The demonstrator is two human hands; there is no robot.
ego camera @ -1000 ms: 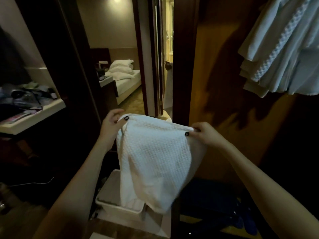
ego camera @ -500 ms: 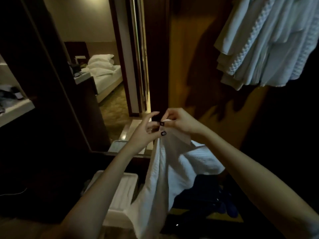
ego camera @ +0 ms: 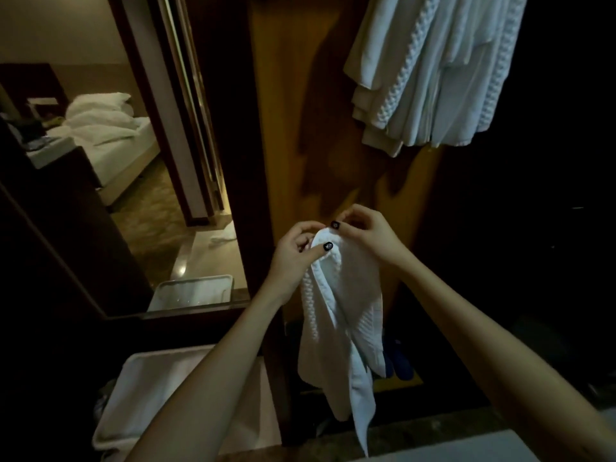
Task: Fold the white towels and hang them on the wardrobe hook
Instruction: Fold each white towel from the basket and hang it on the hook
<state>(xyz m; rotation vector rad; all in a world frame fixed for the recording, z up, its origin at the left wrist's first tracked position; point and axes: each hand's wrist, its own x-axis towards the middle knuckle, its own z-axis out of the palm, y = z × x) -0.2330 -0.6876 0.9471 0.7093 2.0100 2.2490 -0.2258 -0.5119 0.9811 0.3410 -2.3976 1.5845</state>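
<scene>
While the white waffle-weave towel (ego camera: 340, 311) is pinched up top by left hand (ego camera: 293, 253) and right hand (ego camera: 370, 235), it's probably only half-folded, not hung yet.

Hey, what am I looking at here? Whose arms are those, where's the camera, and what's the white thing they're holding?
No machine: these are a person's two bare arms, filmed by one wide-angle camera worn on their head, looking forward and down. The left hand and the right hand both pinch the top of a white towel, which hangs bunched below them in front of a wooden wardrobe panel. More white towels or robes hang at the upper right. A white tub stands low on the left, and what look like blue slippers lie behind the towel. On the left, a likely mirror shows a bedroom.
</scene>
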